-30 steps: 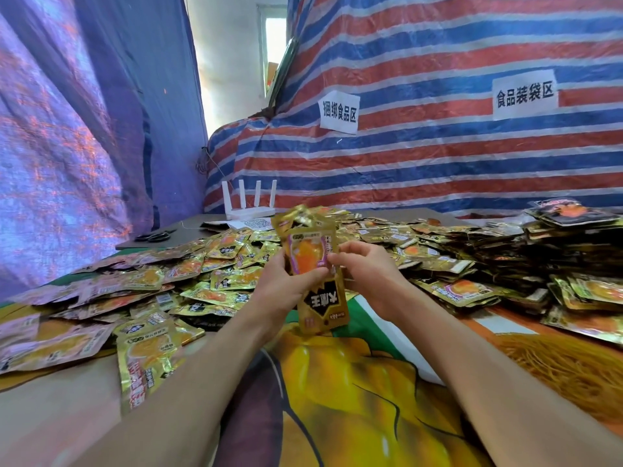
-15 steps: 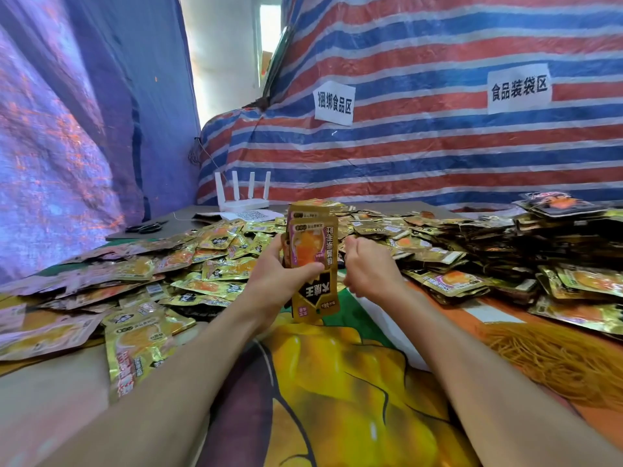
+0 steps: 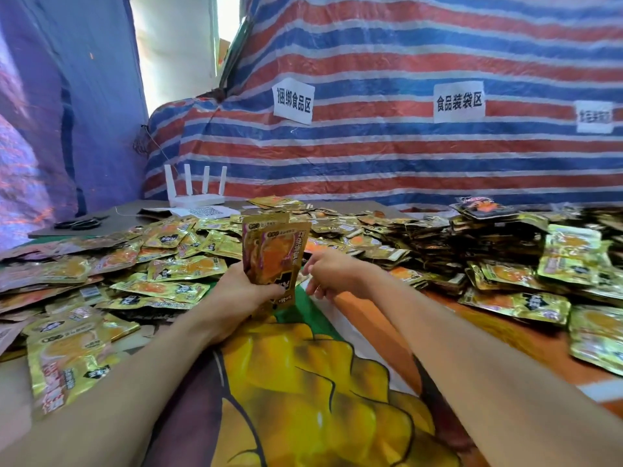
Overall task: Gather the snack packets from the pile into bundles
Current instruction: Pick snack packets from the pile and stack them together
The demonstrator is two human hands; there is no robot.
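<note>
Head view: packets (image 3: 277, 252) are gripped upright by left hand (image 3: 242, 293); nothing is held by relaxed right hand (image 3: 332, 273); pile (image 3: 387, 246), router (image 3: 195, 199), scissors (image 3: 80, 224) are spread behind.

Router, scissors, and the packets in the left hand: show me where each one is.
router (image 3: 199, 200), head view, on its white base below the antennas.
scissors (image 3: 81, 224), head view, on its dark middle.
packets (image 3: 274, 254), head view, on the front packet's orange picture.
</note>
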